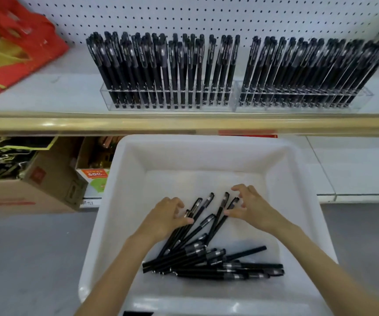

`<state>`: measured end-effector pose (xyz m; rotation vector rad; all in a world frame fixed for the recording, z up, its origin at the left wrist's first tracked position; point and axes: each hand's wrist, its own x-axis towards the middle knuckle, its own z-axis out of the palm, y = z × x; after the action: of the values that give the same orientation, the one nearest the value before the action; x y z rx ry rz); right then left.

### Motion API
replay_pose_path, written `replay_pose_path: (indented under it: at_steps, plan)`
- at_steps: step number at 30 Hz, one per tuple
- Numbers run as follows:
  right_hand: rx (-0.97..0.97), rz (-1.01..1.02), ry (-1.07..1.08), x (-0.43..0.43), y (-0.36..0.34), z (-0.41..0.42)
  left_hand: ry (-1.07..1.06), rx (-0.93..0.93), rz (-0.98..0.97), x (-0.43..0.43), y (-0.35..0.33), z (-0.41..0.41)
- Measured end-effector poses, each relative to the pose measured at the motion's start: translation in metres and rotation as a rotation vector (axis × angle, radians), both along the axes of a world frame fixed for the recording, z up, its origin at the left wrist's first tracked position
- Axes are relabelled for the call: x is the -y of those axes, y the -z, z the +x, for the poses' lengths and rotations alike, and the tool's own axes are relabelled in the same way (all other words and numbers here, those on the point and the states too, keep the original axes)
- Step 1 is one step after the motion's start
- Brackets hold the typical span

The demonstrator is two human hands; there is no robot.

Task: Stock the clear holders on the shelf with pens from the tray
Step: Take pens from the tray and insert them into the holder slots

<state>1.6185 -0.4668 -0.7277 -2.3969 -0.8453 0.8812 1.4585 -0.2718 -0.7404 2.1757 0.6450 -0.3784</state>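
Note:
A white plastic tray (124, 169) sits below the shelf edge with several loose black pens (218, 263) piled in its near half. My left hand (165, 216) curls over a fanned bunch of these pens and grips their upper ends. My right hand (252, 207) hovers beside it with bent, spread fingers, its thumb touching the cap end of a pen. On the shelf stand two clear holders, the left holder (161, 107) and the right holder (302, 106). Both are packed with upright black pens; the left one's right end is more thinly filled.
A white pegboard (206, 14) backs the shelf, and a yellowish rail (115, 123) runs along its front edge. A red bag (13, 53) lies at the shelf's left. Cardboard boxes (35, 185) with goods stand on the floor to the left of the tray.

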Motion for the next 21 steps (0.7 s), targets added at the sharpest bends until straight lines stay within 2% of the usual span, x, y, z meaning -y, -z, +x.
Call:
replay_pose_path:
  at_steps: [4,7,15,21]
  plan:
    - [-0.012,0.009,0.079,-0.005,0.012,0.002,-0.086,0.022,-0.049,-0.001,0.011,0.004]
    - [-0.021,0.022,0.099,-0.010,0.021,0.000,-0.138,0.030,-0.009,0.001,0.016,0.008]
    - [0.183,0.075,0.118,-0.016,0.041,-0.019,-0.185,0.013,0.064,0.003,0.027,0.011]
    - [0.126,0.111,0.160,-0.018,0.043,-0.015,-0.177,0.000,0.027,0.001,0.029,0.010]
